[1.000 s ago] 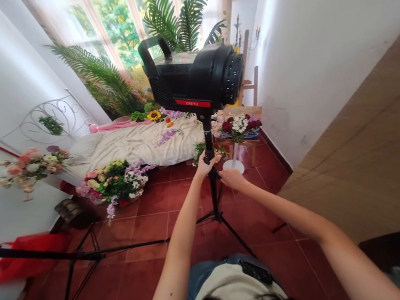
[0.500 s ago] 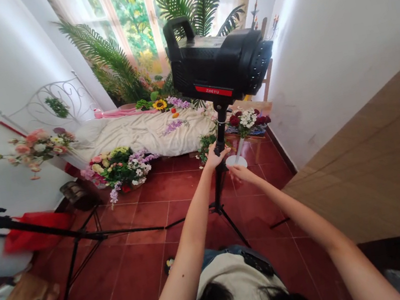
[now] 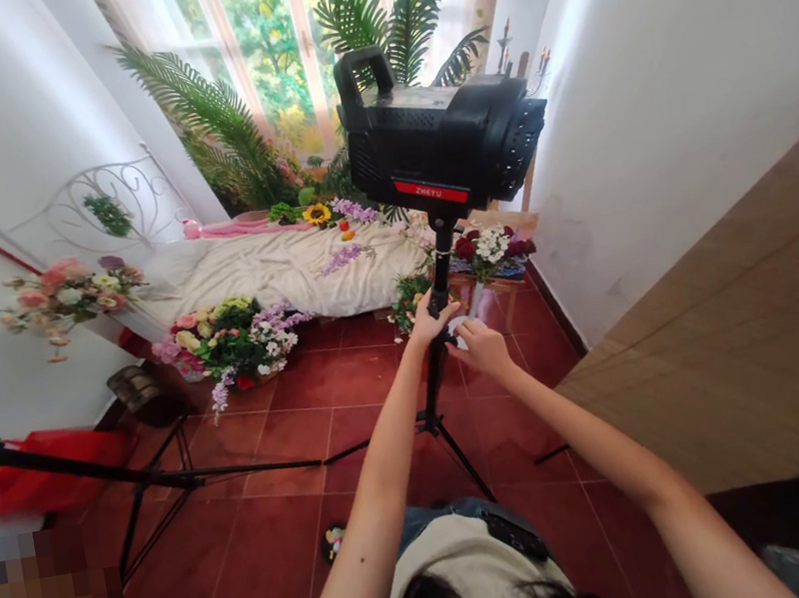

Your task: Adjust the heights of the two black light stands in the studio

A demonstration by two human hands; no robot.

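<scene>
A black studio light (image 3: 435,137) with a red "ZHEYU" label is mounted on top of a black light stand (image 3: 434,384). My left hand (image 3: 431,321) wraps around the upper pole of the stand, just below the light. Close beside it, my right hand (image 3: 483,348) has its fingers bent in a pinch at the stand's locking knob, which the fingers mostly hide. The stand's legs are spread on the red tiled floor (image 3: 371,379).
Beyond the stand is a bed with a cream cover (image 3: 265,270), with flowers around it. A second black stand (image 3: 147,480) reaches in from the left. Palm leaves (image 3: 209,107) frame the window. A brown panel (image 3: 757,353) leans on the right.
My right hand has turned and its fingers have curled in at the knob. The light sits slightly lower in view. My left hand keeps its hold on the pole.
</scene>
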